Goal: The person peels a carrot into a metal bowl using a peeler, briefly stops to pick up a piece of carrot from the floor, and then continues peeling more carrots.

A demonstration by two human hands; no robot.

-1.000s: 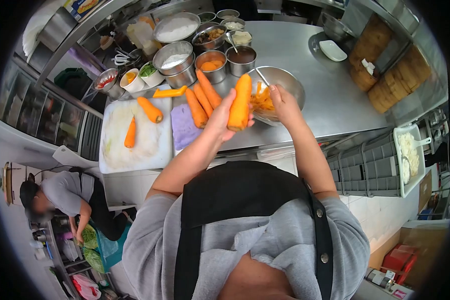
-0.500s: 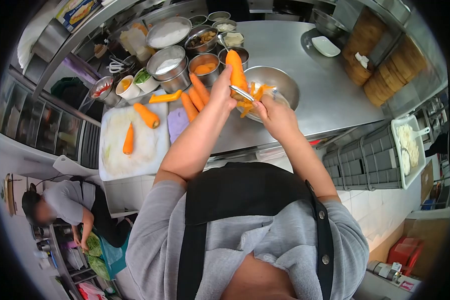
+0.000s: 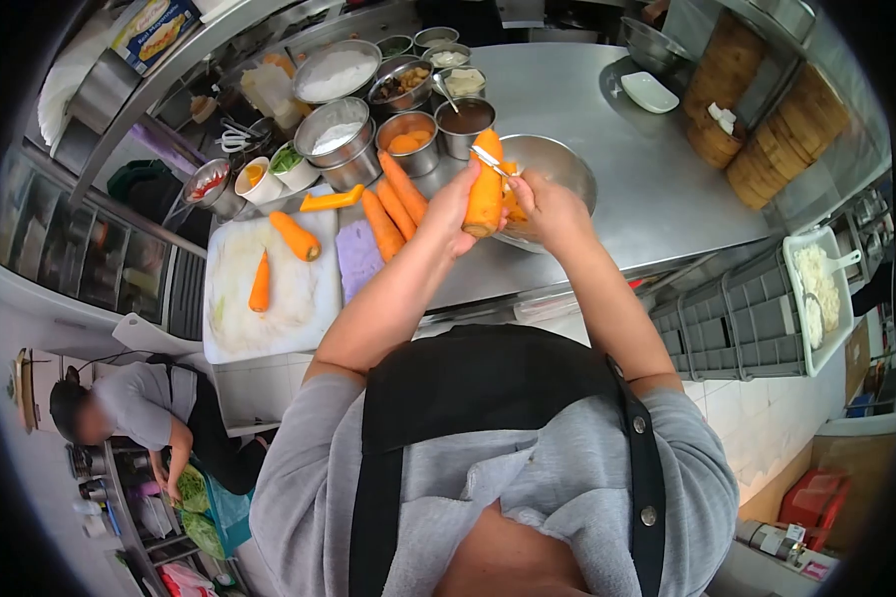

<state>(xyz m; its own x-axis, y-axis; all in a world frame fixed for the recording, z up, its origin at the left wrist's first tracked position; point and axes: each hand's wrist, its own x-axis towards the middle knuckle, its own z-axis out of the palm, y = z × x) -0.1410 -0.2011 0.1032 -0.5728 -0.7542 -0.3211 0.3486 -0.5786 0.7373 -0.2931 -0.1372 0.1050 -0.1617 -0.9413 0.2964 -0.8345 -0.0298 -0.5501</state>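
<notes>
A thick orange carrot (image 3: 484,199) is gripped in my left hand (image 3: 455,207), tilted over the near left rim of a metal bowl (image 3: 567,169). My right hand (image 3: 553,207) is closed on a peeler (image 3: 489,159), whose metal head lies against the upper part of the carrot. Orange peelings show beside the carrot, partly hidden by my right hand. Left of my hands several whole carrots (image 3: 402,189) lie side by side. A white cutting board (image 3: 304,289) carries a carrot and a smaller pointed piece, with a yellow-handled peeler (image 3: 331,200) at its top edge.
Metal containers of ingredients (image 3: 336,134) crowd the back left of the steel counter (image 3: 657,219). A purple cloth (image 3: 358,257) lies beside the board. Bamboo steamers (image 3: 786,134) and a white dish (image 3: 649,92) stand at right. A co-worker (image 3: 154,403) bends over greens at lower left.
The carrot has been turned and lowered, so its thick end now points toward me. The peeler has moved up from its lower part to near its top.
</notes>
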